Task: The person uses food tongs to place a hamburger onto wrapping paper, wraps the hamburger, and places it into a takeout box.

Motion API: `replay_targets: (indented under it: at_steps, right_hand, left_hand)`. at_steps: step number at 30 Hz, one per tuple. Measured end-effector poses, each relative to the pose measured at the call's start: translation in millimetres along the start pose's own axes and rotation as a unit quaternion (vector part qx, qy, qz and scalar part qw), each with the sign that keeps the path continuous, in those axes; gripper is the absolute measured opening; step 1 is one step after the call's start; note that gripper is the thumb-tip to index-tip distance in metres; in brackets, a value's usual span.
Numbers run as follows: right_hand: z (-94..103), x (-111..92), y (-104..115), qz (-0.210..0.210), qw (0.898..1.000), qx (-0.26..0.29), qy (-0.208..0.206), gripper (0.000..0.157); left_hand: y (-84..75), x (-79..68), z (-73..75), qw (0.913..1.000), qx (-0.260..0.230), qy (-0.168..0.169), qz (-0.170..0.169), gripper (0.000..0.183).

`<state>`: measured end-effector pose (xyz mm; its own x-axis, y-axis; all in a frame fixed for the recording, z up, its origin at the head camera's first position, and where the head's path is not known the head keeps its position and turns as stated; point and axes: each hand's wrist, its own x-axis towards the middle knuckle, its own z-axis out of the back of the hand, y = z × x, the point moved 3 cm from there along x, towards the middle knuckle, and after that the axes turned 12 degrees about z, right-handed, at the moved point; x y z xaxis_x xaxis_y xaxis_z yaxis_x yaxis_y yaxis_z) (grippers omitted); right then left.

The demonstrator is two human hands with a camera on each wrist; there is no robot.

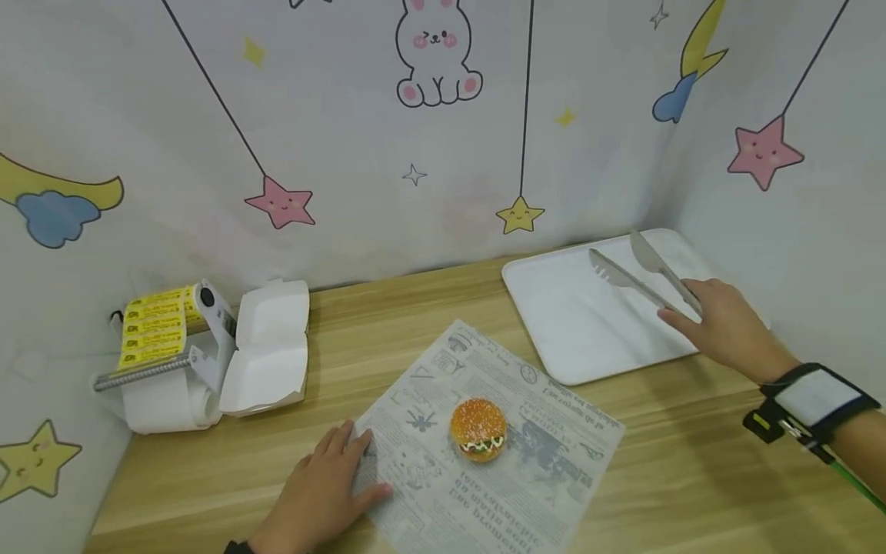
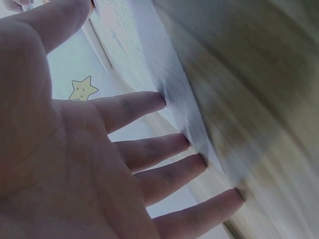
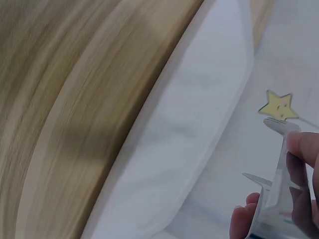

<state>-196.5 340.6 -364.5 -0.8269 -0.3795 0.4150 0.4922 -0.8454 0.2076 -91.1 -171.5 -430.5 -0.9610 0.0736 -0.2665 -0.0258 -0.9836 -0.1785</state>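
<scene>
A small sesame-bun burger [image 1: 479,429] sits on a sheet of newsprint-patterned paper [image 1: 415,385] laid on the wooden table. My left hand [image 1: 321,485] rests at the paper's left edge with its fingers spread; in the left wrist view the fingertips [image 2: 182,142] touch down along that edge. My right hand [image 1: 734,327] holds metal tongs [image 1: 644,285] above the white tray [image 1: 588,338]. The tongs' two ends stand apart with nothing between them. In the right wrist view the tongs [image 3: 279,184] show between thumb and fingers.
At the left stands a label dispenser [image 1: 155,327] with a roll of yellow stickers and a white roll. Beside it lies an opened white takeaway box [image 1: 266,350]. A pale curtain [image 1: 381,154] with printed stars and a rabbit closes off the back and sides.
</scene>
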Motion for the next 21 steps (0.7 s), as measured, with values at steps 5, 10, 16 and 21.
replay_targets:
  at_steps: [5,10,16,21]
  right_hand:
    - [-18.5,-7,-36,-0.039,0.999,-0.015,-0.007,0.035]
    - [-38.2,-12,-52,-0.063,0.998,-0.009,0.013,0.049]
    - [-56.7,-13,-55,-0.099,0.993,0.011,0.060,0.060]
    - [-63.9,-11,-54,-0.106,0.992,0.017,0.070,0.065]
  left_hand:
    - [0.4,0.2,-5.2,0.9998,-0.012,0.017,0.001,0.090]
    - [0.2,-0.1,-6.4,0.9996,-0.015,0.024,0.006,0.092]
    - [1.9,0.1,-5.3,0.9993,-0.010,0.033,0.015,0.094]
    - [3.6,0.7,-2.4,0.9995,-0.005,0.026,0.017,0.094]
